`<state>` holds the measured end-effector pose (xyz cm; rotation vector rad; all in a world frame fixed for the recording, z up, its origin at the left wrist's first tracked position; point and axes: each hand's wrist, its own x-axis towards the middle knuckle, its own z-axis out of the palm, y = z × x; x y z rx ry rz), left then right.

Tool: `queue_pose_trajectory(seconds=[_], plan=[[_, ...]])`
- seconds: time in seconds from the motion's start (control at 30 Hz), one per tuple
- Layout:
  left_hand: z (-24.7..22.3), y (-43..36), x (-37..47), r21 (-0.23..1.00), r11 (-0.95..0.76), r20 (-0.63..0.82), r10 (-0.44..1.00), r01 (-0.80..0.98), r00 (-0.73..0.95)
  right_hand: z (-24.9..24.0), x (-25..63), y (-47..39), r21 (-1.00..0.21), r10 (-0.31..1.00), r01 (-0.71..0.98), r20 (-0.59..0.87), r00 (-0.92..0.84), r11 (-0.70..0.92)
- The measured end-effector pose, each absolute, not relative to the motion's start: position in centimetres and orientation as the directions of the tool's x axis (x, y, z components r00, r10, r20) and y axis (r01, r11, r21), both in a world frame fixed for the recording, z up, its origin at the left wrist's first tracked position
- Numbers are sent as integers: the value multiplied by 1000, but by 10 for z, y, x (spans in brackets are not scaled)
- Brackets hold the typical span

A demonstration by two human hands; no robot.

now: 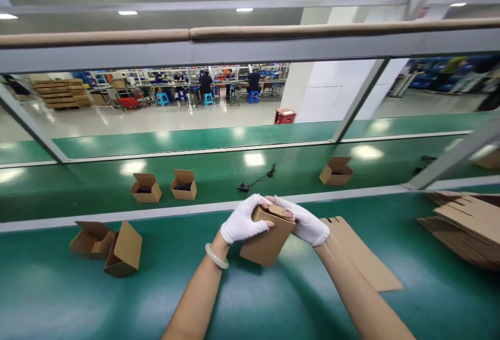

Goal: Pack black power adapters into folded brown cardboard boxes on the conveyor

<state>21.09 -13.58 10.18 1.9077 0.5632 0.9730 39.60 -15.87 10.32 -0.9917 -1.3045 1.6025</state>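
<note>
2 forearms (pixel 196 298), gloved fingers (pixel 255 227), held cardboard box (pixel 266 241)

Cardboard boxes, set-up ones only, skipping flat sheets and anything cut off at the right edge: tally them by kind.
Far open boxes, beyond the white rail: 3
Near open boxes, this side: 2
Box in left hand and right hand: 1
Total: 6

Both bare forearms (pixel 197 296) reach forward; the gloved left hand (pixel 244 220) and gloved right hand (pixel 307 221) are close together, with bent fingers (pixel 269 224).
</note>
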Motion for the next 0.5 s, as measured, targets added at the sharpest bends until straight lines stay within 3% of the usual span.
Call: queue_pose_trajectory(seconds=[0.2,0.33,0.43,0.5], plan=[[100,-136,209,869,-493,403,656,-42,638,129,400,-154,-987,838,156,-119,-533,-41],[104,-140,209,880,-475,364,668,-5,649,139,398,-151,-955,815,296,-187,-549,-20],[104,-133,208,907,-422,353,753,-5,555,129,400,-150,-972,910,231,-72,-408,26],[99,-121,208,945,-319,325,881,-77,344,113,399,-153,-973,983,212,56,-174,93]])
